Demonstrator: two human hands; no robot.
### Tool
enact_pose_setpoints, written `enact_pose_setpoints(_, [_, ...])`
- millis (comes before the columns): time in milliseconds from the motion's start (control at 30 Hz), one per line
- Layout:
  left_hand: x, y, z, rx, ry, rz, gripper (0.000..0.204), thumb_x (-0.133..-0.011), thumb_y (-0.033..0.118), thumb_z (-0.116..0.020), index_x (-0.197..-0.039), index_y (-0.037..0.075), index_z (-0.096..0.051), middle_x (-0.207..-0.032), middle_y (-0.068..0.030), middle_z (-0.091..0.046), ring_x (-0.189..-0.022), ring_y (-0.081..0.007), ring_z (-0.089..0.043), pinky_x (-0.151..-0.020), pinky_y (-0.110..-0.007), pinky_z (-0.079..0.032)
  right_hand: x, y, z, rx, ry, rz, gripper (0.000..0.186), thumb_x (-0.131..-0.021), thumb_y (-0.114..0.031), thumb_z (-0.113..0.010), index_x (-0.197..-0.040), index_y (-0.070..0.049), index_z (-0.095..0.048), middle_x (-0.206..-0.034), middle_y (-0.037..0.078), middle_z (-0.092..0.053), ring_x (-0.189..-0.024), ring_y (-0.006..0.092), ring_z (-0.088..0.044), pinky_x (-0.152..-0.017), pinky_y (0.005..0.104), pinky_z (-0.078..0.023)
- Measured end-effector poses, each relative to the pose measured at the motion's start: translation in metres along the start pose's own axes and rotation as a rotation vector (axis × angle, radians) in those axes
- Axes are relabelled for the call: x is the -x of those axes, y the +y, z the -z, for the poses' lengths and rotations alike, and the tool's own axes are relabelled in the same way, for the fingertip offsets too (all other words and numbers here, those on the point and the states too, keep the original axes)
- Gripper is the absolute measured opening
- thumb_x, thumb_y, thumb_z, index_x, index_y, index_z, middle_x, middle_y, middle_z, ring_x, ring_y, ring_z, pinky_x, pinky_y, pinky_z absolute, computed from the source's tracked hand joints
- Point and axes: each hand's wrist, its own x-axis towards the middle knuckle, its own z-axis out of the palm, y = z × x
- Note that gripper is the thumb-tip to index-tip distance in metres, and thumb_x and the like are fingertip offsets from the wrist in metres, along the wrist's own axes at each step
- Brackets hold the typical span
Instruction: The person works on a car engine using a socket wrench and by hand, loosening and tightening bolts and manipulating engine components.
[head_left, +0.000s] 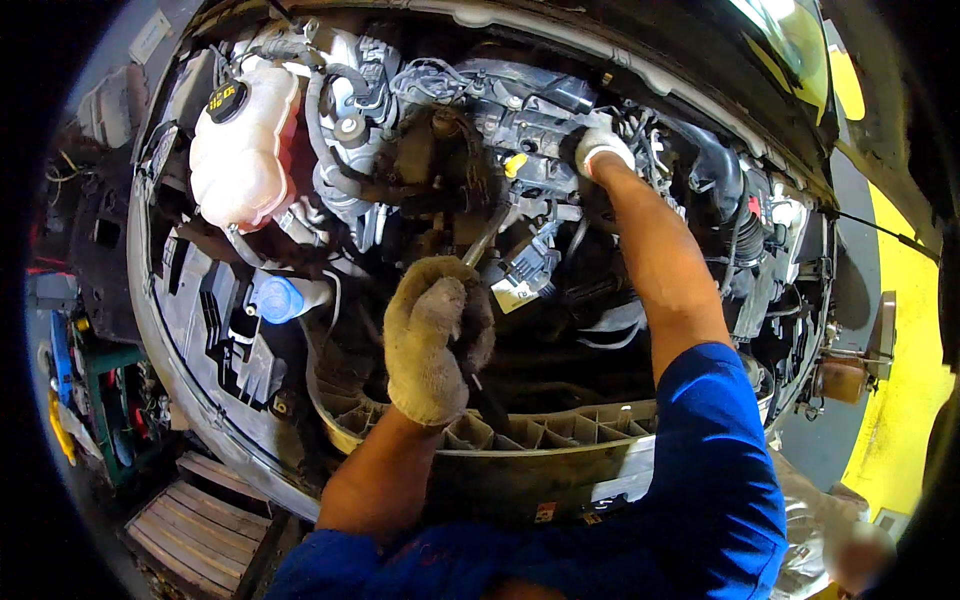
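Observation:
An opened engine bay fills the middle of the view, with a dark engine at its back. My left hand, in a grey-beige work glove, is closed above the front of the bay. A metal rod runs from its grip up toward the engine; its upper end meets parts there, and its kind is unclear. My right hand, in a pale glove, reaches to the engine's rear right, its fingers hidden. Between the hands are a yellow cap and a grey connector-like part with a pale label.
A white coolant tank with a black cap and a blue-capped filler stand at left. The ribbed front crossmember lies before me. At right is a corrugated air hose; a wooden slatted step is at lower left.

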Motion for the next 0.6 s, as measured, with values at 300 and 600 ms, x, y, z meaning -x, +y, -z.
enact_pose_setpoints(300, [0.002, -0.004, -0.009, 0.024, 0.047, 0.017, 0.026, -0.09, 0.031, -0.056, -0.104, 0.008, -0.058, -0.07, -0.0048, -0.055, -0.044, -0.0122, -0.042, -0.038, -0.024, -0.03, -0.024, -0.004, -0.007, -0.203, 0.11, -0.103, 0.063, -0.065, -0.009, -0.08, -0.125, -0.007, -0.063, -0.134, 0.017, -0.06, -0.12, 0.0307, -0.061, -0.091, 0.044, -0.055])
enact_pose_setpoints(600, [0.001, -0.015, -0.01, -0.042, 0.107, -0.055, 0.027, -0.095, 0.038, -0.055, -0.103, 0.013, -0.061, -0.068, -0.0014, -0.053, -0.036, -0.0103, -0.029, -0.037, -0.025, -0.026, -0.002, -0.007, -0.016, -0.209, 0.172, -0.11, 0.028, -0.077, -0.015, -0.069, -0.104, -0.015, -0.076, -0.115, 0.01, -0.071, -0.106, 0.0255, -0.069, -0.087, 0.0408, -0.055])
